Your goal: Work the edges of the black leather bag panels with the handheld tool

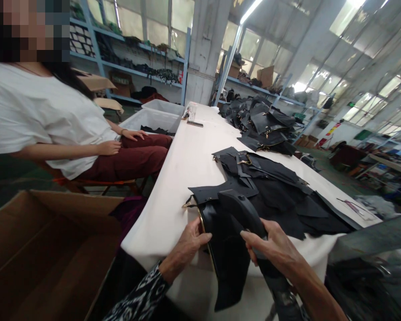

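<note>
My left hand (190, 244) pinches the left edge of a black leather-like bag piece (225, 263), thumb on top, beside a gold zipper (202, 219). This piece hangs partly over the near edge of the white table (169, 203). A small gold clasp (187, 205) sticks out at its upper left corner. My right hand (270, 243) is closed around a black hand-held tool (242, 207) with a broad curved head, and a dark tube-like part runs down below the grip. The tool's head lies over the piece; whether it touches cannot be made out.
More black pieces with a gold buckle (244, 158) lie just beyond. A heap of black bag parts (263, 116) covers the far right. A seated person (53, 116) is at the left, hands on lap. A cardboard box (53, 258) and plastic bins (153, 118) stand alongside.
</note>
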{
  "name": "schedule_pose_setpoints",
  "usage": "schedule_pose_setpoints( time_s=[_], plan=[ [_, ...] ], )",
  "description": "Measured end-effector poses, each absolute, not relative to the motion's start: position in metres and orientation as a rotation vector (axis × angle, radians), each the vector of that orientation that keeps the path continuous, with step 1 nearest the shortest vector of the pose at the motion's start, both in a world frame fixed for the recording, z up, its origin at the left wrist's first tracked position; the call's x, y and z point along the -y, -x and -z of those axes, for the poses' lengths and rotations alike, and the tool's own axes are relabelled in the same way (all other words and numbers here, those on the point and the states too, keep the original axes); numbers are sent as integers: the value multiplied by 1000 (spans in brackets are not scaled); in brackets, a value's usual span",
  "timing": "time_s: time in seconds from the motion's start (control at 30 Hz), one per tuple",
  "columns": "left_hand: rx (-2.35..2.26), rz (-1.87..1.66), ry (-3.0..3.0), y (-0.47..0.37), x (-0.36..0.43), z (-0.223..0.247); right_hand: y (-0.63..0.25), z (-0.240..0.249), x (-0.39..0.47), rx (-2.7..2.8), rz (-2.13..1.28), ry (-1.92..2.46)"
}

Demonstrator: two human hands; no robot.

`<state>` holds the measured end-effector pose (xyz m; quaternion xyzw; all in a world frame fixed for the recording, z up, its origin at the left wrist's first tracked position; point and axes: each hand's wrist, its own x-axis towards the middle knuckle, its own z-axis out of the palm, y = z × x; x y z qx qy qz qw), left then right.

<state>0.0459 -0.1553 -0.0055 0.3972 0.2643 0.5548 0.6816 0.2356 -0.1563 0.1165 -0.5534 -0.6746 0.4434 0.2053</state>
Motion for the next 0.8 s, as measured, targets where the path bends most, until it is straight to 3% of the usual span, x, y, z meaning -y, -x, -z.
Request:
schedule_pose_setpoints(
  time_s=[0.27, 0.8],
  plan=[
    [-611, -1239, -951, -45, 159, 2, -227, -106, 175, 1945, -1399, 1498],
    [-681, -1209, -1183, -49, 160, 0, -244, -112, 197, 1938, -1213, 1680]
  ],
)
